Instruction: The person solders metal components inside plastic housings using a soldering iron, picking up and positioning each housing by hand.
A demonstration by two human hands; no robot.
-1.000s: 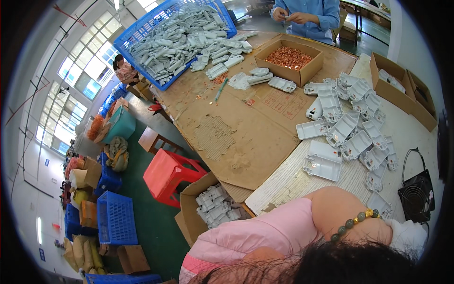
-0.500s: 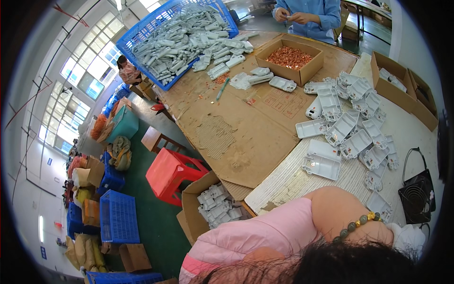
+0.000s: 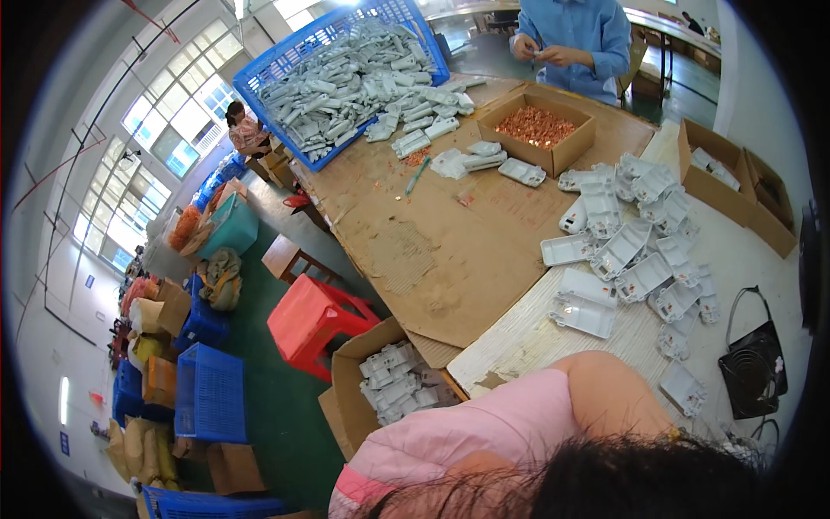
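White plastic shells [image 3: 635, 251] beyond forearm [image 3: 605, 394]

One bare forearm [image 3: 605, 398] lies bent; both hands hidden.

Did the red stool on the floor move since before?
No. The red stool sits in the same spot beside the open carton of white parts, below the cardboard-covered table edge.

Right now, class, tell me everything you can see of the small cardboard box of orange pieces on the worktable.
The cardboard box is a shallow, open-topped brown carton, roughly square, resting flat on the brown cardboard-covered worktable. It holds a loose heap of small orange-red pieces, too small to identify. White plastic housings lie close against its near side. A person in a blue shirt stands just beyond it; no hand touches it.
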